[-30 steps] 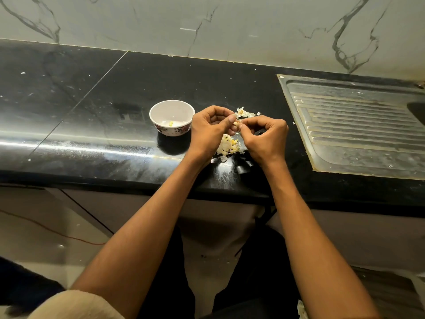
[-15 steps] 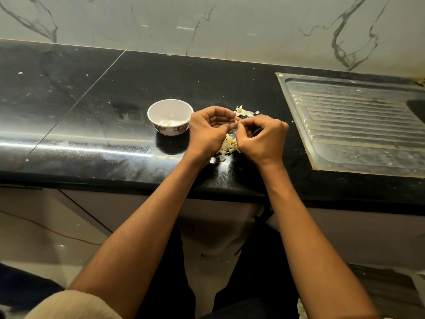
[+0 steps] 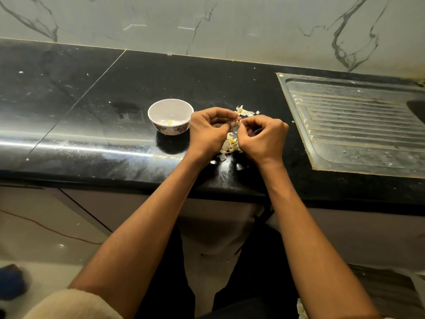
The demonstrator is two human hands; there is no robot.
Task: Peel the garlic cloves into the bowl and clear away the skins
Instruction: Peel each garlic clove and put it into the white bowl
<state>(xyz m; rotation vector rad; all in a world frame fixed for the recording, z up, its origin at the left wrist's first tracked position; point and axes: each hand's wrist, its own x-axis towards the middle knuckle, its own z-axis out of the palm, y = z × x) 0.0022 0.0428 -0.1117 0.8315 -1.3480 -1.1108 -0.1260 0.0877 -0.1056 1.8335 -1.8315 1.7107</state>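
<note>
Both hands meet above the black counter, fingers curled. My left hand [image 3: 210,130] and my right hand [image 3: 262,137] pinch a small garlic clove [image 3: 236,122] between their fingertips; most of the clove is hidden. Under the hands lies a pile of pale garlic skins and cloves [image 3: 230,145], and a smaller heap of skins [image 3: 245,111] sits just behind them. A white bowl with a flowered outside [image 3: 171,110] stands left of my left hand, with a small yellowish peeled piece [image 3: 169,122] at its bottom.
The black stone counter [image 3: 92,107] stretches left, dusted with pale specks. A steel draining board [image 3: 358,125] is set into it at the right. A marble-patterned wall [image 3: 207,24] rises behind. The counter's front edge runs under my forearms.
The hands have stayed together over the pile. My fingertips have shifted slightly on the clove, rising a little toward the back heap of skins.
</note>
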